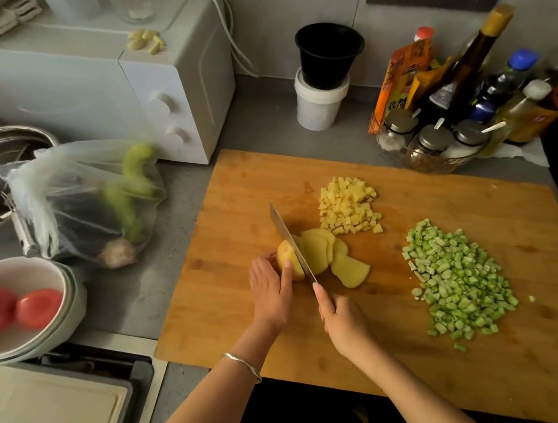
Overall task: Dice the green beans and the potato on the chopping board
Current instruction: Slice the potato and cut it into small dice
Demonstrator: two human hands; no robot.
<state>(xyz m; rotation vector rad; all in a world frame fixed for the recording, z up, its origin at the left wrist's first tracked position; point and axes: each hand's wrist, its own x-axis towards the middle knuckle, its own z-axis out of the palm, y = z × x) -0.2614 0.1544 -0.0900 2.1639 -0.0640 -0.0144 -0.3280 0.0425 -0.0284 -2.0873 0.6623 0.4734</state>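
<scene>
A wooden chopping board lies on the grey counter. My left hand presses a peeled potato piece onto the board. My right hand grips the handle of a knife, whose blade stands in the potato. Cut potato slices fan out to the right of the blade. Behind them sits a pile of diced potato. A bigger heap of diced green beans covers the board's right side.
A white oven stands at the back left, a plastic bag of vegetables in front of it. A white bowl with two tomatoes sits far left. A black cup on a white tub and sauce bottles line the back.
</scene>
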